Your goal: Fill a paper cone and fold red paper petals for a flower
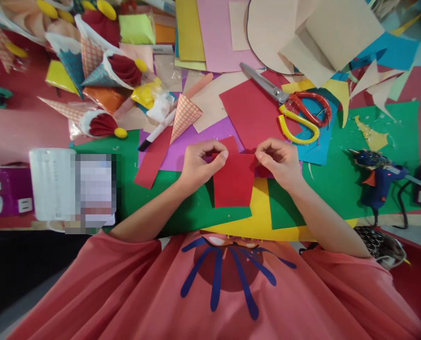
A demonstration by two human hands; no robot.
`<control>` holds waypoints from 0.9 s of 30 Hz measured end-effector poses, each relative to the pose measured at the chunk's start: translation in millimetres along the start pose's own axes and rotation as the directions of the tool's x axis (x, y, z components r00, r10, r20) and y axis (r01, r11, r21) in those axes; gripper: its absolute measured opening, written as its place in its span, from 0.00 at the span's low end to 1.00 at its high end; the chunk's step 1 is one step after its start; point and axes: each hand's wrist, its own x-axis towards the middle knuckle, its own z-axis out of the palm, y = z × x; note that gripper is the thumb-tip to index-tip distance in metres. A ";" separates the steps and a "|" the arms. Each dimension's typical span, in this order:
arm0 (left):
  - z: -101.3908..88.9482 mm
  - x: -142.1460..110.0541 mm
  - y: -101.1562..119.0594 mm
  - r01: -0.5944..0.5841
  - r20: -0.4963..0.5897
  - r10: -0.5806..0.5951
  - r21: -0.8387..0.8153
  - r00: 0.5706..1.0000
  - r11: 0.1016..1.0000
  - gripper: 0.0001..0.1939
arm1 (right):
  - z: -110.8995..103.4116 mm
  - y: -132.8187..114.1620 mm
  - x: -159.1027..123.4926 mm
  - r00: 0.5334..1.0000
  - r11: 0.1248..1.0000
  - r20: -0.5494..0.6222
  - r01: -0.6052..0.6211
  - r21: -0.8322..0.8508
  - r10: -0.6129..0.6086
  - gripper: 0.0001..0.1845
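A small red paper sheet [234, 182] lies over green and yellow paper in front of me. My left hand [200, 163] pinches its upper left corner, fingers curled closed. My right hand [280, 160] pinches the upper right corner the same way. The top edge of the sheet looks folded over between the two hands. Both forearms reach in from the bottom of the view.
Red-and-yellow scissors [295, 109] lie just beyond my right hand. A blue glue gun [376, 174] stands at the right. A checked paper cone [183, 115], a marker [157, 134] and paper flower cones [104, 71] lie at the back left. A white container [52, 184] sits left.
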 end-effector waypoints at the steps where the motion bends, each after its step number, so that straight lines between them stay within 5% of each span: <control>1: 0.5 -0.5 0.1 0.000 0.002 0.000 0.004 1.000 1.000 0.06 | 0.8 -0.3 0.0 1.000 1.000 0.009 0.002 -0.005 -0.002 0.07; 16: 8.7 -5.9 9.6 0.018 0.236 -0.033 0.066 0.971 0.998 0.07 | 18.2 -2.5 -6.6 0.987 0.998 0.162 0.028 -0.051 -0.020 0.04; 27: -4.3 3.8 0.9 0.132 0.048 -0.128 -0.091 0.991 0.987 0.09 | 0.4 -3.5 -1.0 0.997 0.998 0.039 0.061 -0.031 -0.059 0.07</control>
